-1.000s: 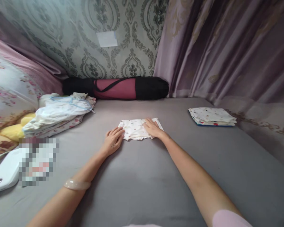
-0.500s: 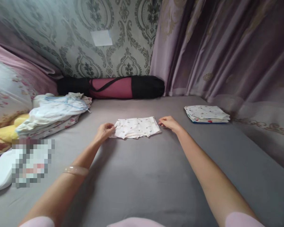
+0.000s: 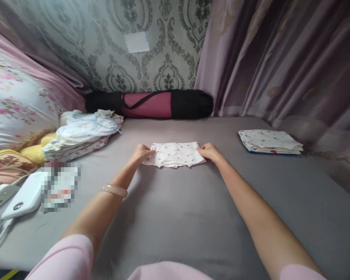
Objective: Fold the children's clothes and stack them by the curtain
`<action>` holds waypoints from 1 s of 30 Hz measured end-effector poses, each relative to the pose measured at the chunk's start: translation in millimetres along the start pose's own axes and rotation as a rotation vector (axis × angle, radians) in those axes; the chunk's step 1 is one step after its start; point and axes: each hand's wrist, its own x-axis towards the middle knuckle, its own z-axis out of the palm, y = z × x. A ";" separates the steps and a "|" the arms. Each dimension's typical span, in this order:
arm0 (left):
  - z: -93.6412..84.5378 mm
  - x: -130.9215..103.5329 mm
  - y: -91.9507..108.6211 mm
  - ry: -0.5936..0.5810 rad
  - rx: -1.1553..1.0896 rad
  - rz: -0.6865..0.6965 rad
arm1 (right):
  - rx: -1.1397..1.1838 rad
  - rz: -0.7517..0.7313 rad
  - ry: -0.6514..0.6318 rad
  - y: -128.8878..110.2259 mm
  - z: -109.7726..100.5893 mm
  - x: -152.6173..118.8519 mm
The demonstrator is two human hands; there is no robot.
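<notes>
Pinches the folded printed cloth (image 3: 176,153) by its two ends, left hand (image 3: 142,153) and right hand (image 3: 210,151) each with grip closed on fabric. Has it mid-way across a smooth grey sheet (image 3: 186,217). Faces patterned wallpaper (image 3: 105,42), a long black-and-maroon bag (image 3: 156,105) lying below, purple curtains (image 3: 251,70) at right, near a folded stack (image 3: 270,140).

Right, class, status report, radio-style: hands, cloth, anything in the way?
Left hand and right hand pinching opposite ends of folded cloth. Lying on grey sheet. Nothing visibly blocking; fabric pile, folded stack apart.
</notes>
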 end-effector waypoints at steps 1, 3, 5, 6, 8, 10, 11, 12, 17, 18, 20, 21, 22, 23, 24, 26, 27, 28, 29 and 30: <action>0.1 0.7 0.7 -0.007 0.003 -0.005 | 0.005 -0.002 -0.013 -1.5 0.9 -0.2; -0.1 2.2 1.4 -0.022 0.010 0.002 | 0.013 -0.022 -0.025 -3.4 2.1 -1.1; -0.8 3.3 1.8 -0.032 0.022 0.013 | 0.011 -0.062 -0.025 -4.6 2.0 -3.8; -1.3 3.7 2.0 -0.038 0.031 0.014 | 0.008 -0.082 -0.024 -5.2 1.4 -5.9; -1.9 4.2 2.2 -0.051 0.048 0.012 | -0.004 -0.124 -0.023 -6.7 -0.8 -11.5; -2.0 4.6 2.1 -0.068 0.062 0.018 | -0.023 -0.150 -0.023 -8.7 -3.2 -17.9; -2.0 4.8 2.1 -0.072 0.067 0.024 | -0.036 -0.155 -0.015 -9.8 -4.3 -20.9; -2.0 5.0 2.2 -0.069 0.073 0.027 | -0.049 -0.154 -0.006 -10.7 -5.2 -23.5; -7.8 1.4 12.7 -0.035 0.045 0.064 | -0.028 -0.109 0.042 -11.3 -8.4 -28.4; -10.5 -1.0 18.2 -0.032 0.031 0.073 | -0.005 -0.100 0.042 -10.4 -9.4 -28.4; -16.2 -6.8 32.1 -0.024 0.002 0.074 | 0.047 -0.084 0.039 -7.5 -12.5 -28.5; -18.7 -9.8 39.9 -0.024 -0.014 0.070 | 0.070 -0.081 0.042 -5.5 -14.5 -28.8; -20.6 -12.4 47.6 -0.026 -0.028 0.066 | 0.090 -0.085 0.050 -3.0 -16.8 -29.3; -21.7 -14.4 54.9 -0.029 -0.041 0.069 | 0.106 -0.092 0.064 -0.1 -19.6 -30.1; -21.8 -15.5 61.8 -0.036 -0.056 0.079 | 0.117 -0.102 0.086 3.5 -22.9 -31.1; -18.3 -15.1 74.4 -0.056 -0.093 0.122 | 0.127 -0.109 0.137 12.8 -31.4 -33.3; -14.7 -14.0 80.8 -0.070 -0.111 0.153 | 0.130 -0.106 0.166 18.8 -36.8 -34.5; -9.9 -12.7 87.7 -0.088 -0.132 0.185 | 0.129 -0.099 0.194 25.7 -43.1 -35.6; -4.0 -11.7 95.6 -0.107 -0.154 0.214 | 0.126 -0.090 0.222 33.5 -50.2 -36.8; 3.0 -11.2 104.5 -0.123 -0.180 0.238 | 0.122 -0.078 0.247 42.3 -58.0 -37.9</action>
